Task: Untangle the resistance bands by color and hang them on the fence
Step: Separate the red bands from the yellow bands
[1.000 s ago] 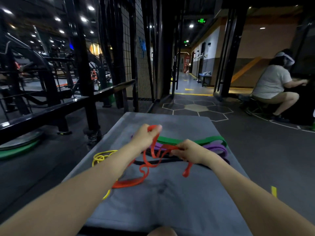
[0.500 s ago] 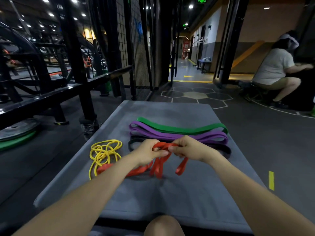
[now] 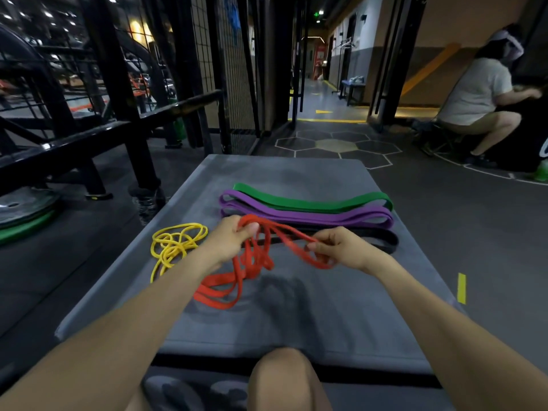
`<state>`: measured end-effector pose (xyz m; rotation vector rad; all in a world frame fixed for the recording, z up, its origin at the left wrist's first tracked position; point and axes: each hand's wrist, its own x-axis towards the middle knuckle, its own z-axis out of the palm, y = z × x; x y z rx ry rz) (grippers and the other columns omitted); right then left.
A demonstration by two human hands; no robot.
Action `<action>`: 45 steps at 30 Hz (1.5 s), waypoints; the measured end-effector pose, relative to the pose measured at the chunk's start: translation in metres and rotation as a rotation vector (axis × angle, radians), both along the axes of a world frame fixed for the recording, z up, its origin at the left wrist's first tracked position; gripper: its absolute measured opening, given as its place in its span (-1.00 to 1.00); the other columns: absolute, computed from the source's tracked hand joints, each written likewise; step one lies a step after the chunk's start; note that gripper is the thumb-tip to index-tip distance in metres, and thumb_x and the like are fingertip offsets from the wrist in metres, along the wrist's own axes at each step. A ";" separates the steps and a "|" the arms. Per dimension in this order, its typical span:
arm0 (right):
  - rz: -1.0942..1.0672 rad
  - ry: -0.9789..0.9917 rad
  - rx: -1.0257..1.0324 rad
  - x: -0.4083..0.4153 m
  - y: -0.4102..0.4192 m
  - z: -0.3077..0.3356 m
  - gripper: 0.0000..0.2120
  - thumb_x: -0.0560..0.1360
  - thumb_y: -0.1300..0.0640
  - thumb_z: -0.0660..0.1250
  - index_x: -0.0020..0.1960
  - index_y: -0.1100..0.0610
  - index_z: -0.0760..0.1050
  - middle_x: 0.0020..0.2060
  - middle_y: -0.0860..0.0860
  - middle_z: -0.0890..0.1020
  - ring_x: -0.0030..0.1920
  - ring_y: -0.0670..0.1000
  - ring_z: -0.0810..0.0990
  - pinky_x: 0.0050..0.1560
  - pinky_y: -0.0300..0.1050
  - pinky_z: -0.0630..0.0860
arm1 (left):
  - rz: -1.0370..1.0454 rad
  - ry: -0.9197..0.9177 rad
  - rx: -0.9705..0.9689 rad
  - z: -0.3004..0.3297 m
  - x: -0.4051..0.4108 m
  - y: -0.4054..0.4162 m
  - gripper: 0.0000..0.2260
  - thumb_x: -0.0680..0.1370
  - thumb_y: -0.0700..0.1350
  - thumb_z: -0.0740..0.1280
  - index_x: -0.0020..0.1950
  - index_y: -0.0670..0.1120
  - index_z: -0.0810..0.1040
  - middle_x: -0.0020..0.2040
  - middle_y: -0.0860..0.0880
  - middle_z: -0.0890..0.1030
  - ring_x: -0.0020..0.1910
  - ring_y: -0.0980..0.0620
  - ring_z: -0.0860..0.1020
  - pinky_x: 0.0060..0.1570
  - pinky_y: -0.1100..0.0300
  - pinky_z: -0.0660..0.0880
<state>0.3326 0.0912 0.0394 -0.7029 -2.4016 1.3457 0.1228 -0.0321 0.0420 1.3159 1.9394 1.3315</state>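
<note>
Two bare hands work a tangled red rubber resistance band [image 3: 246, 262] above a grey padded mat [image 3: 296, 315]: left hand [image 3: 234, 238] gripping its bunched loops, right hand [image 3: 341, 247] pinching one strand, beside coiled yellow band [image 3: 175, 244].

We are reaching both bare arms forward, our left hand [image 3: 234, 238] and right hand [image 3: 341, 247] each pinching with curled fingers, slightly apart.

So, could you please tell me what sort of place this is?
Most likely a gym. Resistance bands lie on a grey padded mat, weight plates are stacked on the floor at the left, and black steel racks stand beside a mesh fence.
</note>
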 end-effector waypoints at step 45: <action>-0.563 -0.158 0.034 0.016 0.021 -0.032 -0.92 0.50 0.32 0.25 -0.15 0.21 0.48 -0.24 0.22 0.64 -0.29 0.17 0.65 -0.27 0.04 0.65 | 0.136 -0.154 -0.007 0.030 -0.004 -0.005 -0.74 0.64 -0.12 0.10 0.01 -0.26 0.49 -0.18 -0.12 0.38 -0.18 0.00 0.31 -0.41 0.31 0.27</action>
